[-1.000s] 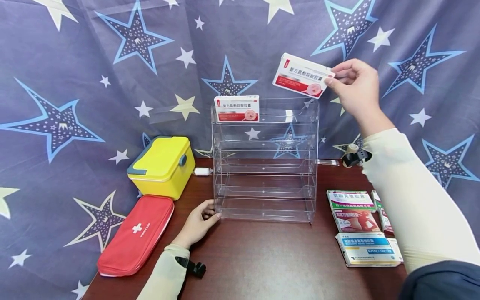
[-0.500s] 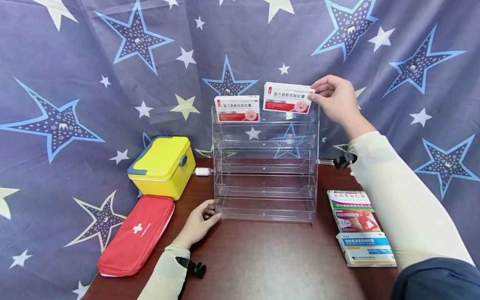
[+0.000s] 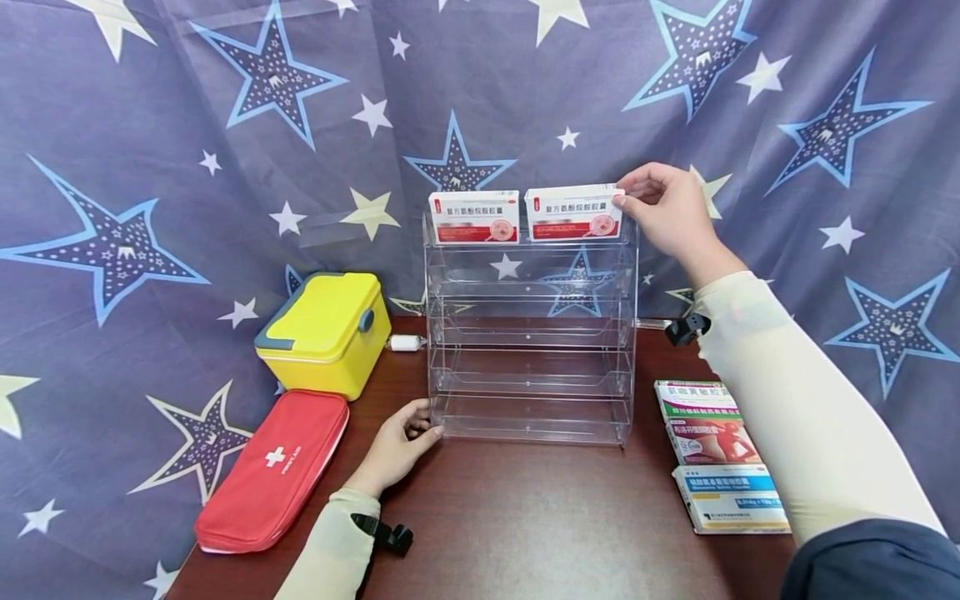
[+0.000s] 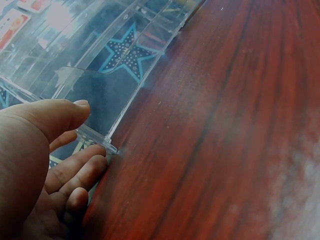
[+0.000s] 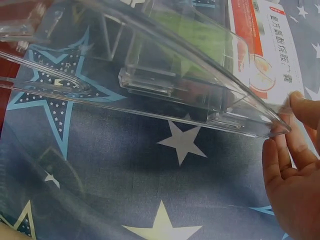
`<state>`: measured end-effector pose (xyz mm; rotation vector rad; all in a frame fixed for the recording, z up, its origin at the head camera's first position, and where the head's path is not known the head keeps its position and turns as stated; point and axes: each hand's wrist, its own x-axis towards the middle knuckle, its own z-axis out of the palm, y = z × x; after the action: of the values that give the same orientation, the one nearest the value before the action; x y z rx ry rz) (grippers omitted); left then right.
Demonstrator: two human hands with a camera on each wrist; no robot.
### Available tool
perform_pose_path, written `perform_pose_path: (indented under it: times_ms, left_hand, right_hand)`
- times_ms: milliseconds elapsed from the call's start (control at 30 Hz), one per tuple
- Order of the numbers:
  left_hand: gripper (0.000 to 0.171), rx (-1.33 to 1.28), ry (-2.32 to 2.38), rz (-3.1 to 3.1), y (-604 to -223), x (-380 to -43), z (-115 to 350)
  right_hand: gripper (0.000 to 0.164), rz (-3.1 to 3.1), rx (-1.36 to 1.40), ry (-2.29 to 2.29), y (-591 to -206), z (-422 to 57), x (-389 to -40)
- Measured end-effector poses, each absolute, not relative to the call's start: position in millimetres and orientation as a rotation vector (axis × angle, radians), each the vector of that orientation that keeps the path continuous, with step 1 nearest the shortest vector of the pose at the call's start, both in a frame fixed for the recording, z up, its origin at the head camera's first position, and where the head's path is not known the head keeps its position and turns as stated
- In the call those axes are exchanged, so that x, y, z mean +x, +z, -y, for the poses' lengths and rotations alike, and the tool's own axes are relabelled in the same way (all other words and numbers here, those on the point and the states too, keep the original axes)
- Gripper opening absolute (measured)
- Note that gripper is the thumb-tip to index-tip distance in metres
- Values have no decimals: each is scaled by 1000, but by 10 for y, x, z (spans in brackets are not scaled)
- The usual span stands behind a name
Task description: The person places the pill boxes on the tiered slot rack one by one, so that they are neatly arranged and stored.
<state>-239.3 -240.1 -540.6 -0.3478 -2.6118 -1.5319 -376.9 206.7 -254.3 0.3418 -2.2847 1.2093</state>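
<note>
A clear tiered display rack (image 3: 528,367) stands upright on the table. My right hand (image 3: 667,208) pinches the top right corner of a white and red medicine box (image 3: 573,217), whose lower edge sits in the rack's top tier. In the right wrist view the same medicine box (image 5: 272,55) shows behind the rack's clear side panel, fingertips close to that panel's edge. A matching medicine box (image 3: 476,218) stands to its left in the same tier. My left hand (image 3: 397,446) holds the rack's lower left corner, thumb in front and fingers at the side.
Several medicine boxes (image 3: 731,500) lie on the table at the right, partly covered by the right sleeve. At the left are a yellow lidded box (image 3: 322,325) and a red first aid pouch (image 3: 273,475). A starry curtain (image 3: 187,208) hangs behind.
My right hand has brought the medicine box down and left from above the rack into its top tier, and the box has straightened from its tilt. The left hand has stayed still.
</note>
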Motion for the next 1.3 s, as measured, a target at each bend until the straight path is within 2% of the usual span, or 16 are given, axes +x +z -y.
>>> perform_pose_path:
  times_ms: [933, 1133, 1300]
  left_hand:
    - [44, -329, -1524, 2629, -5394, -2391, 2413]
    - [47, -350, -1525, 2617, -5394, -2381, 2399]
    - [46, -357, -1519, 2606, -5394, -2382, 2400]
  right_hand:
    - [27, 2312, 277, 1173, -2572, -2045, -3737]
    - [29, 2266, 292, 1156, -2573, -2210, -3577]
    - [29, 2184, 294, 1159, -2685, -2559, -3327]
